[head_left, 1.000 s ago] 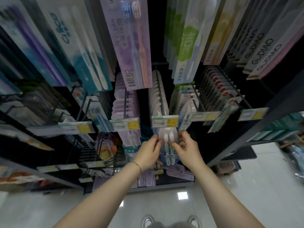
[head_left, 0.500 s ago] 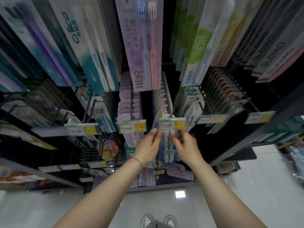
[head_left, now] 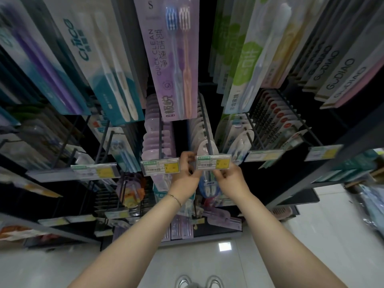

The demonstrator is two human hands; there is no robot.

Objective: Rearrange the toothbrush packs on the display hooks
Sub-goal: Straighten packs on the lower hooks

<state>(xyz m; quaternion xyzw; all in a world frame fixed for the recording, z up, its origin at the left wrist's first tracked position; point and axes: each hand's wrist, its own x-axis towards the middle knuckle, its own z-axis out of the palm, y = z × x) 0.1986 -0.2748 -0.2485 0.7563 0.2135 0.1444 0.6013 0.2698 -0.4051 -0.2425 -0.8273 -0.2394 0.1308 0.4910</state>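
Observation:
A toothbrush pack with a white top and blue brushes hangs just under the price tag at the tip of the centre display hook. My left hand pinches the pack's left edge and my right hand pinches its right edge. The tag hides the pack's top and the fingertips. Several white packs of the same kind sit further back on that hook.
A row of lilac packs fills the hook to the left, and green-and-white packs hang to the right. A long lilac pack hangs from the row above. Lower hooks and a white tiled floor lie below.
Both hands have lifted the pack from below the price tag up to the tip of the centre hook. The view has drawn closer to the display.

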